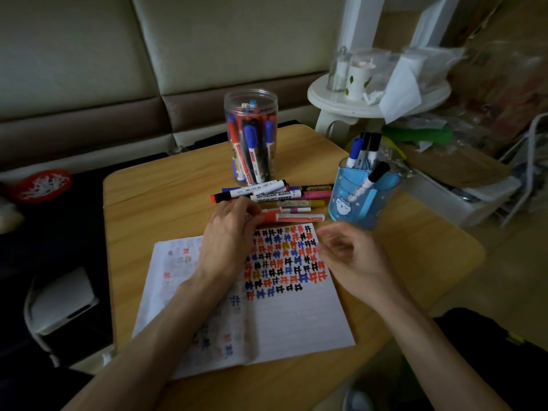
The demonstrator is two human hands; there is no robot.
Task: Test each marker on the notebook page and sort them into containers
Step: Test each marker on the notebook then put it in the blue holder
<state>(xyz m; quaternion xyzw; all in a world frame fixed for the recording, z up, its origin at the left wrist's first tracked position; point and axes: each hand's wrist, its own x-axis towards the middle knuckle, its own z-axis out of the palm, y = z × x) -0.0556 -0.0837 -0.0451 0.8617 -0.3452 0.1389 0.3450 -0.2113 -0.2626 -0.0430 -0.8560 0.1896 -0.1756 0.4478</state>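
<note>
While the left hand (pixel 229 229) pinches the cap end of the red marker (pixel 292 217), which lies left to right along the far edge of the notebook page (pixel 296 315), the right hand (pixel 347 256) hovers empty, its grip loosely open. It is just near of the free barrel end and looks best placed to take it.

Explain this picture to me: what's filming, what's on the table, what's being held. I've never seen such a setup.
There is no machine: one camera worn on a person's head looks down at their two bare hands. On the table lies an open notebook covered in coloured test marks. Behind it are a pile of loose markers, a clear jar of markers and a blue holder with a few more. The left hand grips a red marker by one end; the right hand hovers loosely, holding nothing.
</note>
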